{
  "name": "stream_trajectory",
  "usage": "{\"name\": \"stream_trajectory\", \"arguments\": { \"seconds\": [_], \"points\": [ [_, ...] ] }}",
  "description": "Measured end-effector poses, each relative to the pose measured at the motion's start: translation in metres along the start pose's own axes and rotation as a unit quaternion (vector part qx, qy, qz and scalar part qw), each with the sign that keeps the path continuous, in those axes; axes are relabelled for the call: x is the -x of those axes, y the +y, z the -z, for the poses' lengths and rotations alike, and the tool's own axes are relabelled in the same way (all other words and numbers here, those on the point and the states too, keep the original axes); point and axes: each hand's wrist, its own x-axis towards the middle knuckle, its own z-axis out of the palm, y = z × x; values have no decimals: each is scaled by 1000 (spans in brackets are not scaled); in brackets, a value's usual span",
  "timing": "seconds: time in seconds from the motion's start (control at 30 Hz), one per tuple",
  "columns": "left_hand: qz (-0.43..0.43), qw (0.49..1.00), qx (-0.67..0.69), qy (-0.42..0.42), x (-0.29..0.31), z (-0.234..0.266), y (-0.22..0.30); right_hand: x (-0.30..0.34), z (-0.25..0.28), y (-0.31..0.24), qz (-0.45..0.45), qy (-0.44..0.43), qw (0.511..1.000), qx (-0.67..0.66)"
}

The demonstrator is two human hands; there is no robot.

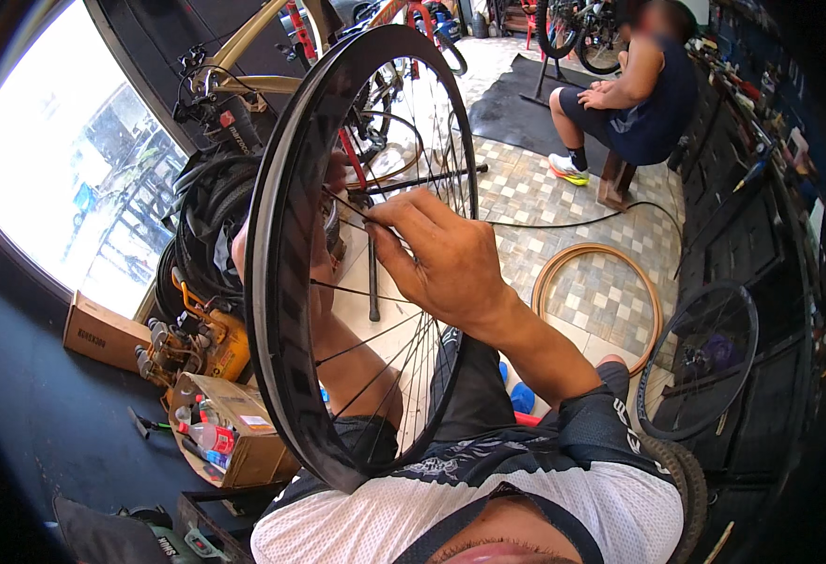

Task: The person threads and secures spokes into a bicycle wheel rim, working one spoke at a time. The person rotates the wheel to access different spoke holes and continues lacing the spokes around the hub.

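Observation:
A black deep-rimmed bicycle wheel (272, 310) stands upright before me, its lower edge against my shirt. Thin dark spokes cross its inside. Between thumb and forefinger, my right hand (441, 258) pinches a black spoke (342, 203) close to the rim's inner face. Mostly hidden behind the rim, my left hand (336, 171) reaches round it from the far side. Some of its fingers show beside the spoke's rim end, and a bit of skin shows past the rim's outer edge. The exact grip of those fingers is partly covered.
A tan tyre (659, 305) lies on the tiled floor, and another spoked wheel (754, 329) leans against the dark cabinets (761, 226). At left are a yellow compressor (225, 346) and an open carton (258, 456) with bottles. A seated person (653, 103) is at the far right.

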Motion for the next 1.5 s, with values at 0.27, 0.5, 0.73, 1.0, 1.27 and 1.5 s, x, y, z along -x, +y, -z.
{"name": "stream_trajectory", "arguments": {
  "seconds": [0.27,0.5,0.73,1.0,1.27,1.5],
  "points": [
    [-34,998,-13,-51,10,12,10,2,-2,5,21,3,1000,12],
    [0,993,113,18,16,-20,16,7,4,3,10,0,999,34],
    [-31,988,144,49,9,-31,11,8,8,-1,0,-1,999,38],
    [-1,988,137,67,5,-33,25,10,11,0,-27,11,1000,10],
    [-16,980,196,43,8,-14,2,47,62,40,-179,3,976,-123],
    [0,992,123,-4,14,-1,8,82,93,63,-254,103,917,-289]
  ]
}}
